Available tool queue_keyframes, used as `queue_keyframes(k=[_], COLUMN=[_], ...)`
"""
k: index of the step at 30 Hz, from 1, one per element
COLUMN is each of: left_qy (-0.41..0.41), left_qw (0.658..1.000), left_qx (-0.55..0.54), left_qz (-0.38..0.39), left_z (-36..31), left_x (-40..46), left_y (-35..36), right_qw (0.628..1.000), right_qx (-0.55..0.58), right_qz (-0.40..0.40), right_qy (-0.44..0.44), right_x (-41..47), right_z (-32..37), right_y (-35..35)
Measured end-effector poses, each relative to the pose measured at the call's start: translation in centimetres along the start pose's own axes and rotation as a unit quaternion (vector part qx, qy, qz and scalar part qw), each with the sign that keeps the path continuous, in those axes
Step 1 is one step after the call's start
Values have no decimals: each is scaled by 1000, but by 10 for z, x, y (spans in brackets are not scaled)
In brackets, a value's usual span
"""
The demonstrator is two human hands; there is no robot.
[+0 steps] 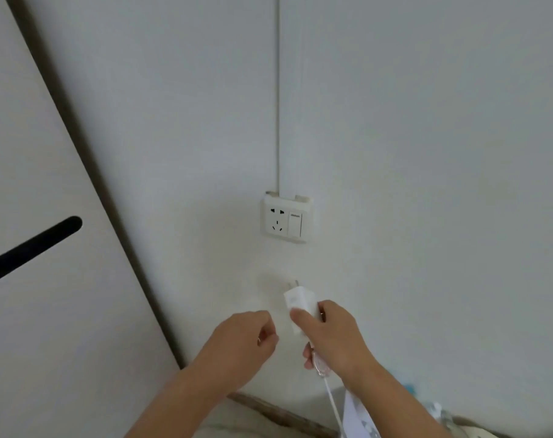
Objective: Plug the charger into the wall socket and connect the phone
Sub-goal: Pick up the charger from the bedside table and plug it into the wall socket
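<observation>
A white wall socket (286,221) with a switch on its right side sits on the white wall, its holes unoccupied. Below it my right hand (335,333) holds a white charger (298,303), prongs pointing up toward the wall. A white cable (332,396) hangs from the charger's lower end, past my palm. My left hand (248,338) hovers just left of the charger with its fingers curled and nothing in it. No phone is in view.
A thin white conduit (277,96) runs up the wall from the socket. A white cabinet door (31,216) with a black slot handle fills the left. A wooden edge (268,409) and some white items lie at the bottom right.
</observation>
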State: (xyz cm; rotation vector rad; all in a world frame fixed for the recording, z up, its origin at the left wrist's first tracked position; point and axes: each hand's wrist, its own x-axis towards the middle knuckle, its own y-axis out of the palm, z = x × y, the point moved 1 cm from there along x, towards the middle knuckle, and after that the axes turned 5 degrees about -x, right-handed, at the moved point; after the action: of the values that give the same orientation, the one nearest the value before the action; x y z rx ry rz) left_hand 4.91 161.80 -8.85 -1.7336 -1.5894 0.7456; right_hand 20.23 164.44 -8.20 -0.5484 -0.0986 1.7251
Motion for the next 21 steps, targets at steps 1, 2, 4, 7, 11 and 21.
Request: queue_keyframes(k=[1, 2, 4, 7, 11, 21], left_qy=[6, 12, 24, 46, 77, 119], left_qw=[1000, 999, 998, 997, 995, 992], left_qx=[10, 22, 40, 55, 54, 33], left_qz=[10, 22, 43, 41, 28, 35], left_z=[7, 13, 26, 42, 55, 53], left_x=[3, 6, 14, 30, 52, 88], left_y=[-7, -13, -25, -45, -67, -88], right_qw=[1000, 1000, 998, 995, 987, 966], right_qx=[13, 26, 54, 89, 148, 235], right_qz=[-4, -9, -19, -37, -56, -98], right_qy=[4, 7, 14, 21, 30, 42], right_x=[3, 7, 15, 29, 47, 72], right_z=[8, 17, 32, 53, 76, 106], right_y=[6, 13, 26, 41, 53, 58])
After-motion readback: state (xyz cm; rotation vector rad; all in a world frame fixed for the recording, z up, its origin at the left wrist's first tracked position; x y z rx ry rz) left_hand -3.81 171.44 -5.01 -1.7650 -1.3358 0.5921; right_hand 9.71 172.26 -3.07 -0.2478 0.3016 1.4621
